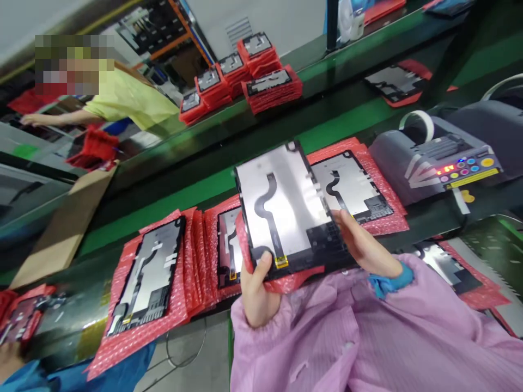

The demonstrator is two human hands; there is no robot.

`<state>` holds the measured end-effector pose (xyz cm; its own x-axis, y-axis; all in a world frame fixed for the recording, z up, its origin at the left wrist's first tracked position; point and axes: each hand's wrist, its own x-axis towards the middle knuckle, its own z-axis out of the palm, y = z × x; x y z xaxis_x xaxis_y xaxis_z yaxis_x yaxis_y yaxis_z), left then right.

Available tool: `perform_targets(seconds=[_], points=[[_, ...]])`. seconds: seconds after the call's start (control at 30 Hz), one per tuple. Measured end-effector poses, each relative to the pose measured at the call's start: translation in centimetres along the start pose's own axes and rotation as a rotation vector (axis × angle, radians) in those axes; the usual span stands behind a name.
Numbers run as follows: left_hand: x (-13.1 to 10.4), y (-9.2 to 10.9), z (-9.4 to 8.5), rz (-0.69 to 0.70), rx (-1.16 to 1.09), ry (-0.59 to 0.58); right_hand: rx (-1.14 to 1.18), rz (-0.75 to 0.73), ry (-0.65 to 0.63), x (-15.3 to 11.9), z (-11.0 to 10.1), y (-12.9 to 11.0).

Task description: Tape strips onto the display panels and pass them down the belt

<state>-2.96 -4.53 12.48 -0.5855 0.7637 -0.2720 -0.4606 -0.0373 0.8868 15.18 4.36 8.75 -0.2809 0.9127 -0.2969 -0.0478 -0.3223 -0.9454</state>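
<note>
- Bright, diffuse light is washing over the left hand (259, 291) and right hand (365, 245).
- Between them, the silver-backed display panel (288, 204) is throwing back pale glare.
- Right of the hands, red digits (445, 170) are glowing on the tape dispenser (392, 160).
- Beyond, leftward, a pixel mosaic (71, 64) is partly masking a co-worker (133, 98).
- Outward from them, wide-angle distortion is stretching shapes.

The flat, rectangular silver-and-black panel (286, 218) hides most fingers of the left hand (260, 294) and part of a similar silver-and-black panel (224, 258) behind its left edge; whether the right hand (370, 247) touches it cannot be told. A blue-sleeved co-worker's hand (10, 357) is cut off by the left edge, a rounded grey plastic machine (500, 125) by the right. Coarse squares obscure the yellow-clothed co-worker's head (77, 65).
</note>
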Motion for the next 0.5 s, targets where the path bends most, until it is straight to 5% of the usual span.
perform_targets(seconds=[0.13,0.23,0.37,0.5], points=[[1.7,2.7,7.4,0.108,-0.096,-0.170,0.254,0.177,-0.296,0.2,-1.9,-2.4],[3.1,2.8,11.0,0.167,-0.115,-0.257,0.266,0.053,-0.275,1.8,-3.5,-4.8],[3.8,-0.2,9.9,0.037,-0.113,-0.225,0.137,-0.185,0.131,4.1,-5.5,-7.5],[4.0,-6.2,7.1,-0.192,-0.042,-0.218,-0.024,-0.267,0.187,5.8,-7.7,-7.4]])
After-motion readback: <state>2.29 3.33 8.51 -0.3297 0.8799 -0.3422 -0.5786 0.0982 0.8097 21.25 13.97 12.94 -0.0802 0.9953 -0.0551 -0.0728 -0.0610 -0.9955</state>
